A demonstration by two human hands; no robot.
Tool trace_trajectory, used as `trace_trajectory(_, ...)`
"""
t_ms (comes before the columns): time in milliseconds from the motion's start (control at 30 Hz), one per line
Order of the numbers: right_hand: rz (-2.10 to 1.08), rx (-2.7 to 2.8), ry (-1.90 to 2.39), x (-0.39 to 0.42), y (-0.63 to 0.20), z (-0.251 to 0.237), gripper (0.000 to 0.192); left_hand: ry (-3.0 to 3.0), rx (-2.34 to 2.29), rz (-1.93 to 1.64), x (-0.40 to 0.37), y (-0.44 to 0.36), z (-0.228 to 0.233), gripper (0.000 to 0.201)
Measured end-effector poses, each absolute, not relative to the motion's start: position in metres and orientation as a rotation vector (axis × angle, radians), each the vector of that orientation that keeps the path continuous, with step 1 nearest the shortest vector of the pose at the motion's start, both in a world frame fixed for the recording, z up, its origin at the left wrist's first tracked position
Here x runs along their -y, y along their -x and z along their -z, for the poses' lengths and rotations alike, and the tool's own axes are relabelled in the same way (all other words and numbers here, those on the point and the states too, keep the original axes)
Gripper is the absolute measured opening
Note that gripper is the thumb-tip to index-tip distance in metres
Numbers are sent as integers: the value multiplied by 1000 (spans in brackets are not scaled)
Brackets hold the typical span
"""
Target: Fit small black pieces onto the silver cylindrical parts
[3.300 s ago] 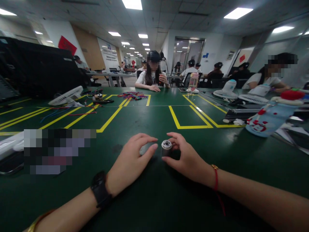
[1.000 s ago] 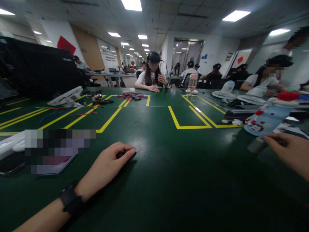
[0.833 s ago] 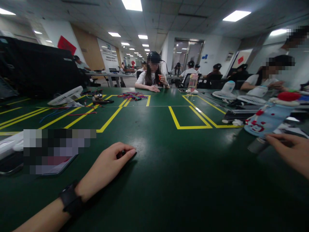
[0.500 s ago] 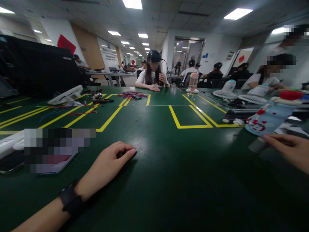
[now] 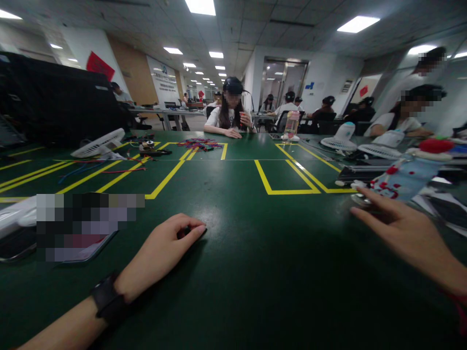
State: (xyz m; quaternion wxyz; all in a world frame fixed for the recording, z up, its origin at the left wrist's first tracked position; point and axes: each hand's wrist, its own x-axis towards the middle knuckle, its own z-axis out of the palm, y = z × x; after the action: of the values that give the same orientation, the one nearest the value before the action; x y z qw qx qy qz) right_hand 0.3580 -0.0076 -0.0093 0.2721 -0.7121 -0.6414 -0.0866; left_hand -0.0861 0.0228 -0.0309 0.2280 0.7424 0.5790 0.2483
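On the left, my left hand (image 5: 173,245) rests on the green table (image 5: 233,272), its thumb and fingers closed together. A bit of black shows at the fingertips, too small to name. A black watch (image 5: 108,296) is on that wrist. My right hand (image 5: 397,223) is at the right with thumb and forefinger around a small clear-grey cylinder (image 5: 357,201). This piece is blurred by motion and partly hidden behind the fingers. Just behind the right hand stands a tilted-looking light blue bottle (image 5: 410,172) with a red top.
Left of my left hand lie a phone-like device (image 5: 87,255), partly pixelated, and a white object (image 5: 18,214). Farther back are a white fan (image 5: 100,144), coloured wires (image 5: 200,144) and a clear bottle (image 5: 292,125). Across the table sits a person (image 5: 229,114). White fans (image 5: 341,138) stand at the right.
My right hand has moved left and inward from the right edge, carrying the small clear-grey cylinder with it. My left hand has stayed in place.
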Motion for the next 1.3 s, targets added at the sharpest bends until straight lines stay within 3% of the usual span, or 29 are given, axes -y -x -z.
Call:
trace_trajectory(200, -292, 2227, 1141, -14, -218, 9, 49, -2039, -1612, -684, -23, 88, 32, 36)
trace_trajectory(367, -492, 2251, 1012, -21, -174, 21, 49, -2070, -1606, -693, -22, 88, 34, 34)
trace_trajectory(533, -670, 2085, 1060, -24, -180, 42, 85, -2140, -1523, -850, -23, 56, 22, 30)
trace_trajectory(600, -746, 2035, 1072, -26, -181, 46, 85, -2188, -1423, -930, -25, 35, 13, 29)
trace_trajectory(833, -580, 2077, 1107, -29, -187, 43, 59, -2219, -1359, -1045, -29, 1, -3, 18)
trace_trajectory(967, -515, 2100, 1112, -28, -191, 41, 47, -2245, -1455, -872, -29, 13, 17, 18)
trace_trajectory(1167, -421, 2147, 1099, -26, -187, 46, 55, -2295, -1433, -724, -34, 13, 40, 18)
trace_trajectory(1300, -350, 2120, 1149, -26, -198, 41, 47, -2248, -1433, -752, -36, 24, 28, 27)
